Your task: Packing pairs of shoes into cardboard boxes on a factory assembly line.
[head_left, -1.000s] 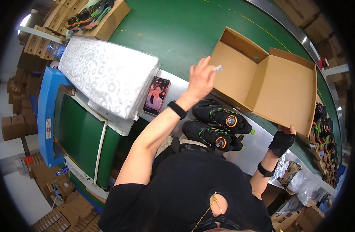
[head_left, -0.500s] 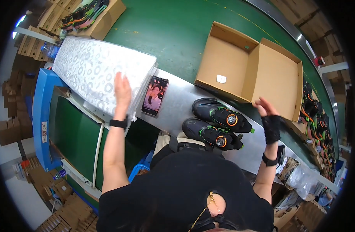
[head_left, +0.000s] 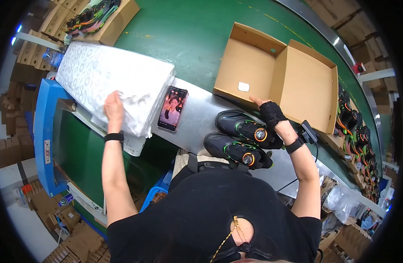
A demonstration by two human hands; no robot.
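The left hand point(head_left: 113, 109) is on the near side of a stack of white printed wrapping paper point(head_left: 89, 72), its bent fingers at a ruffled part of the top sheet point(head_left: 135, 98); blur leaves it impossible to tell whether they pinch the paper or only press on it. A single sheet seems best freed by rolling its edge up with the fingertips, checking that no second layer clings, then lifting slowly and low, as paper this thin could well crease or tear. The right hand point(head_left: 269, 111), in a black fingerless glove point(head_left: 275, 115), reaches to the near wall of an open cardboard shoebox point(head_left: 309, 83); its underside is hidden, so whether it grips the wall cannot be told. Just beyond its fingers, a small white packet point(head_left: 243, 86) lies inside the box. Between the hands, nearer the body, two black sports shoes point(head_left: 227, 147) with orange-ringed dials point(head_left: 259, 135) sit side by side on the metal tabletop point(head_left: 195, 103), the farther one close below the right hand, so that wrist should stay raised. To the right of the left hand, just beside the stack, lies a smartphone point(head_left: 172, 108); any sheet drawn that way should clear it.
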